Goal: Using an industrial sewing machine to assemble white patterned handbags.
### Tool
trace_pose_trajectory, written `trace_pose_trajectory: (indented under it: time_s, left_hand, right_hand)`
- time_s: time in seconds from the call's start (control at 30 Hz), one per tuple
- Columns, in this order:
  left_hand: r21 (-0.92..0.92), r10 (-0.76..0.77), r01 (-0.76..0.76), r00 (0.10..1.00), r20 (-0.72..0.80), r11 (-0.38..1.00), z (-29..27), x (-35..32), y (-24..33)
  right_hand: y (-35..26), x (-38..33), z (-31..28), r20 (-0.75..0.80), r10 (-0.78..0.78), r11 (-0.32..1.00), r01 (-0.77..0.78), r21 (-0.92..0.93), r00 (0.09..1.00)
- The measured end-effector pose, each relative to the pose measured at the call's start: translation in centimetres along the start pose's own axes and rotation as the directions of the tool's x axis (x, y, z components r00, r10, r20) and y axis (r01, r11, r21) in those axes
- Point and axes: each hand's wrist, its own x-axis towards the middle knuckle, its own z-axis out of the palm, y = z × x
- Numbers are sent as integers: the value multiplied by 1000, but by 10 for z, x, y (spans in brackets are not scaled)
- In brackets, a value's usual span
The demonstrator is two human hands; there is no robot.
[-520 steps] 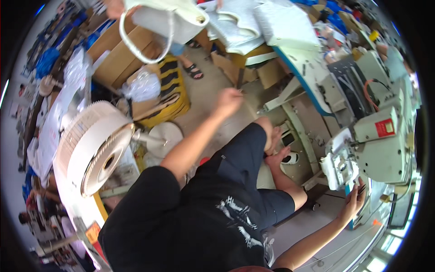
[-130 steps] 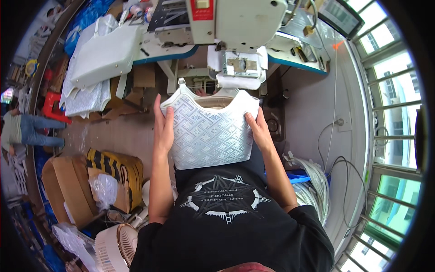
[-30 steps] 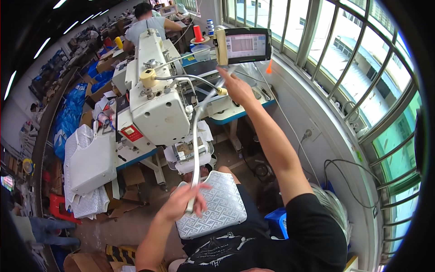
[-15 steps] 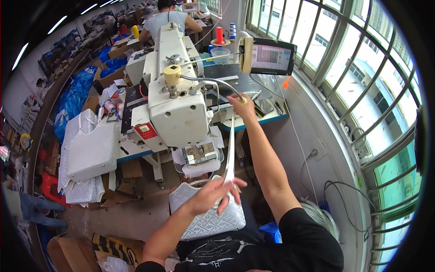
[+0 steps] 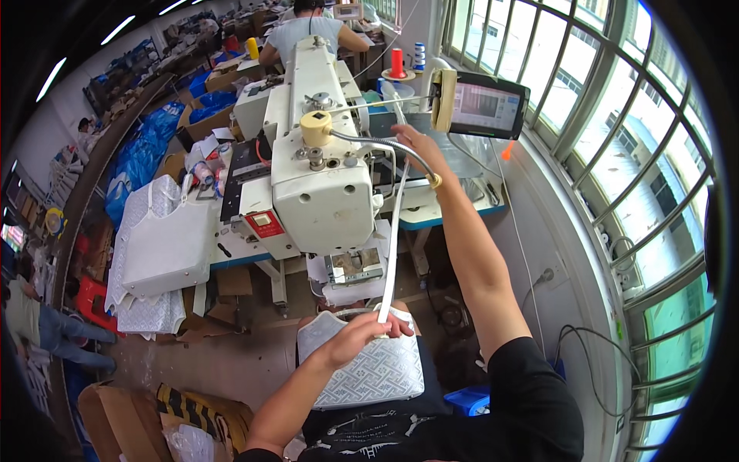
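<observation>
Barred windows (image 5: 543,54) run along the right side of a cluttered sewing workshop. The person's left hand (image 5: 362,336) has its fingers closed around the lower end of a long white strap (image 5: 391,258), just above the lap. From there the strap rises to the right hand (image 5: 418,146), which is raised, its fingers partly spread; how firmly it grips cannot be told. Behind and below the left hand, a silver-white patterned bag (image 5: 381,377) lies on the lap. Ahead stands a large cream sewing machine (image 5: 323,204), with a lit screen (image 5: 485,106) to its right. White bags (image 5: 168,246) are piled at its left. Beyond, a co-worker (image 5: 304,32) wears a pale top.
</observation>
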Motion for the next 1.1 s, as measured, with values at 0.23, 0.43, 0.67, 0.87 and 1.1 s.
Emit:
trace_pose_trajectory:
  time_s: [0.23, 0.43, 0.67, 0.87, 1.1]
  left_hand:
    - [-188, 23, -45, 993, -119, 981, -26, 24, 33]
    - [-124, -93, 88, 995, -30, 988, -25, 32, 37]
    - [-85, 40, -38, 999, 30, 996, -32, 22, 10]
    - [-232, 26, -40, 998, -61, 972, -12, 9, 24]
    - [158, 160, -118, 945, -285, 980, -3, -5, 5]
  right_hand:
    - [-76, -126, -65, 284, 428, 756, -513, 407, 858]
    - [-185, -179, -63, 573, 101, 683, -475, 555, 814]
    - [-149, -138, -73, 533, 337, 474, -629, 616, 776]
    - [-194, -181, -84, 669, 155, 599, -608, 521, 727]
    - [-195, -178, -74, 583, 271, 583, -612, 534, 766]
